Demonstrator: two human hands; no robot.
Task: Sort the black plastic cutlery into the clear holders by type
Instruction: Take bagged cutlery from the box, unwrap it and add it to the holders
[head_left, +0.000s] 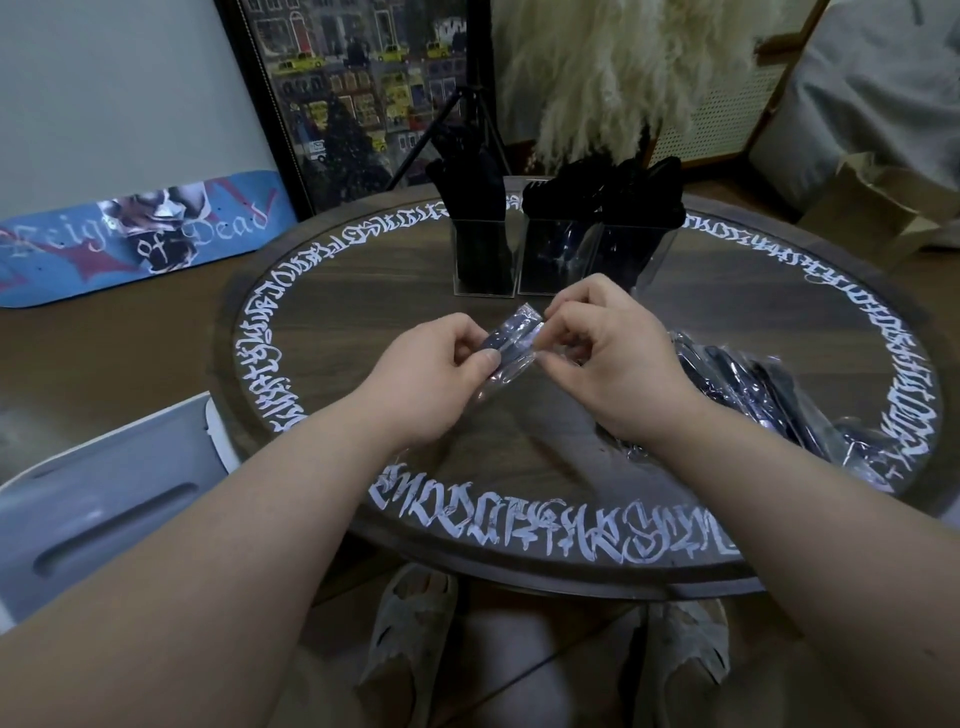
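Presently, a round dark wooden table (363, 291) ringed with white lettering fills most of the view. Leaning at the far left is a blue skateboard deck (130, 239), and beside it a framed city picture (358, 88). A pale storage bin (93, 514) sits low at the left, off the table.

Three clear holders (558, 254) stand in a row at the table's far side, each filled with black cutlery standing upright; which type each holds cannot be told. A pile of wrapped black cutlery (779, 405) lies on the table's right side, just beyond the right wrist.

Above the table's centre, the left hand (431, 374) and right hand (618, 358) both pinch one wrapped cutlery piece (511, 340) between thumb and curled fingers, one at each end. Its type cannot be told through the glossy wrapper.
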